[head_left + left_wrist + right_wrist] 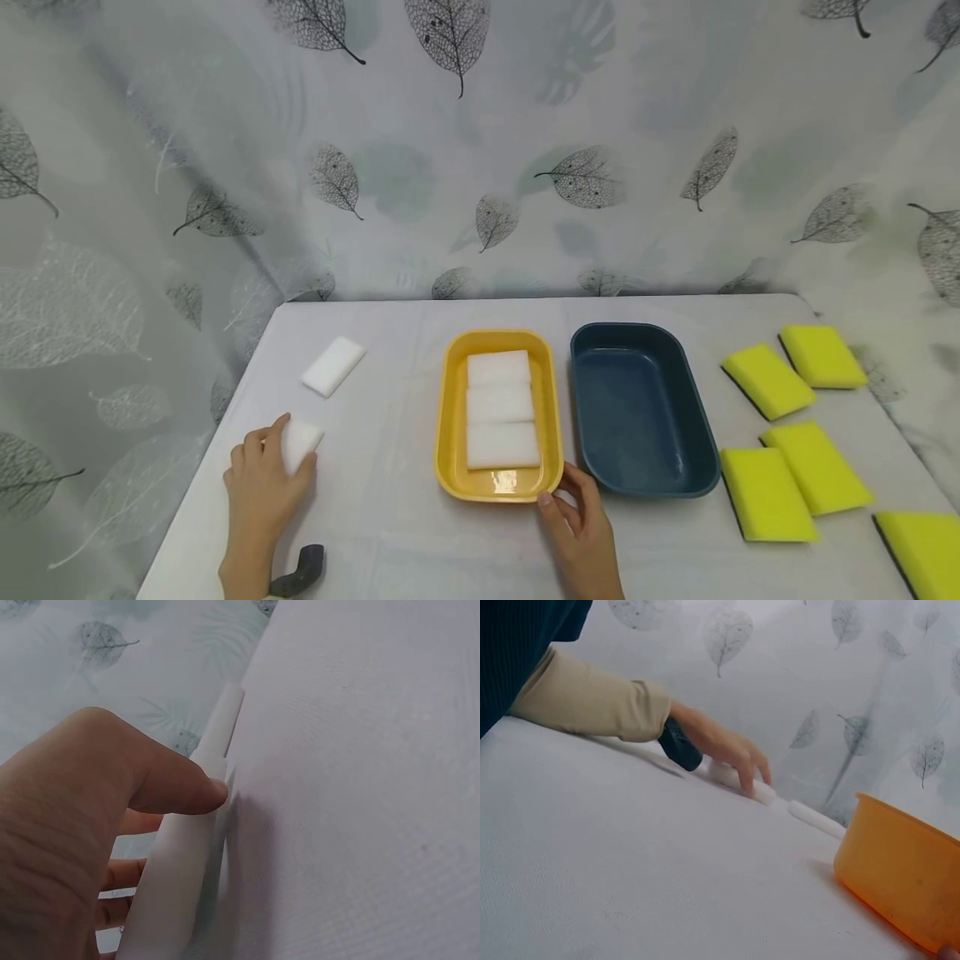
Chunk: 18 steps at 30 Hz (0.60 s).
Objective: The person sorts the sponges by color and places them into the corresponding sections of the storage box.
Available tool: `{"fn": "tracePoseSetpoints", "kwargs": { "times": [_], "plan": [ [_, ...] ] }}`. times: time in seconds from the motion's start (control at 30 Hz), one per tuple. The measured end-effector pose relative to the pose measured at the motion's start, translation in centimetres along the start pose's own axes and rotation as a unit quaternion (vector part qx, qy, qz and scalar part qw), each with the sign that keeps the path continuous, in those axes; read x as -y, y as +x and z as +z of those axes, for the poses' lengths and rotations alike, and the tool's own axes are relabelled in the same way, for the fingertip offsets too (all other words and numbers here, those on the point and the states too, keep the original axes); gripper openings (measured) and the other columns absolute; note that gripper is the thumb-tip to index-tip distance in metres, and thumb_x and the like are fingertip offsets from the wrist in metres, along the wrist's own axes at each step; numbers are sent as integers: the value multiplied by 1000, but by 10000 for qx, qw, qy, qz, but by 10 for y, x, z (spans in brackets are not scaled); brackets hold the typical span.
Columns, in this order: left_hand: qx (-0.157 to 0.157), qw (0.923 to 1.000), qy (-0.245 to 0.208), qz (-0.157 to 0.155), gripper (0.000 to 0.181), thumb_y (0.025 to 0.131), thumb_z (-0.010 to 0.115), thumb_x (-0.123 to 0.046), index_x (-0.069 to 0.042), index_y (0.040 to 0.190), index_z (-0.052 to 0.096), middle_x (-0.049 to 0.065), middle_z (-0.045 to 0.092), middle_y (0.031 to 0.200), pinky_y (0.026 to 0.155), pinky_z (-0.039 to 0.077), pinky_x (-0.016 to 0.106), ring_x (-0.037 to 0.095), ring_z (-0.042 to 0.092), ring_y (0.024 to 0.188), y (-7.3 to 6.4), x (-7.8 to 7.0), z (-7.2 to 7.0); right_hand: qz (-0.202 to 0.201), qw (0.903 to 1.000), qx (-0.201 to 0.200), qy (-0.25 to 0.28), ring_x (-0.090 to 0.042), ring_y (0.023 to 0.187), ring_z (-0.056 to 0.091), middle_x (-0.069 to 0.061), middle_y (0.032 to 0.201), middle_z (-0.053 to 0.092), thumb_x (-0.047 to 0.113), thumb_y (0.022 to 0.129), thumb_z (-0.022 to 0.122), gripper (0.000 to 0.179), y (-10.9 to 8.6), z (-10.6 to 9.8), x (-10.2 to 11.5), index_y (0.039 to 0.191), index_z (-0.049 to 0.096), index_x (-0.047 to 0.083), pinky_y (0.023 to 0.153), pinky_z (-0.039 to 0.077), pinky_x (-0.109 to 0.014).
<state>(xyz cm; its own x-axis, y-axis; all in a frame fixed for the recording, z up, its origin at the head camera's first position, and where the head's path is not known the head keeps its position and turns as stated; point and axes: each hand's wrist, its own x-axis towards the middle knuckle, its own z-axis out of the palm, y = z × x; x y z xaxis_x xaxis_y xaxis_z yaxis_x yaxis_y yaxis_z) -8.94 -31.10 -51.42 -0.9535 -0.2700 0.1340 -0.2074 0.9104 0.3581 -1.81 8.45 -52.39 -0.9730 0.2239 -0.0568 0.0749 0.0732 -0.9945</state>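
Observation:
My left hand (262, 483) holds a white sponge block (300, 444) lying on the left of the table. In the left wrist view the thumb (176, 780) presses one edge of this block (169, 885), with the fingers on its far side. Another white block (333, 367) lies farther back. At the near right corner of a yellow tray (444, 417), my right hand (581, 533) grips the rim between thumb and fingers. Three white blocks (501, 446) sit in a column inside that tray. The right wrist view shows the tray's orange-looking side wall (900, 862) and the left hand (727, 750).
A dark blue tray (643, 492) stands right of the yellow one. Several yellow sponges (768, 496) with dark undersides lie along the right side. Leaf-patterned cloth (480, 150) hangs behind the white-covered table (390, 533). A dark wrist device (298, 571) sits by the left wrist.

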Motion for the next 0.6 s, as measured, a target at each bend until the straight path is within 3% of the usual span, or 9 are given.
{"fn": "tracePoseSetpoints", "kwargs": {
  "times": [0.23,0.47,0.6],
  "plan": [
    [-254,9980,-492,300,72,86,76,-18,-7,151,48,28,51,134,88,39,61,47,45,116,4,-10,1,116,9999,-5,2,0,115,64,-18,136,59,13,101,69,49,0,-4,2,144,51,3,96,56,-13],
    [-153,9958,-827,371,73,85,79,-14,-6,151,49,30,52,134,89,42,62,48,47,116,4,-18,2,-79,9999,-72,111,0,117,61,-16,135,60,7,98,71,48,2,-3,-3,143,52,2,96,57,-14],
    [-136,9936,-962,570,74,83,81,-11,-6,150,50,29,54,132,88,43,60,46,49,115,3,-26,1,-107,9999,-4,99,1,116,61,-16,135,60,8,98,71,49,2,-3,-4,143,52,2,97,57,-15]
  ]
}}
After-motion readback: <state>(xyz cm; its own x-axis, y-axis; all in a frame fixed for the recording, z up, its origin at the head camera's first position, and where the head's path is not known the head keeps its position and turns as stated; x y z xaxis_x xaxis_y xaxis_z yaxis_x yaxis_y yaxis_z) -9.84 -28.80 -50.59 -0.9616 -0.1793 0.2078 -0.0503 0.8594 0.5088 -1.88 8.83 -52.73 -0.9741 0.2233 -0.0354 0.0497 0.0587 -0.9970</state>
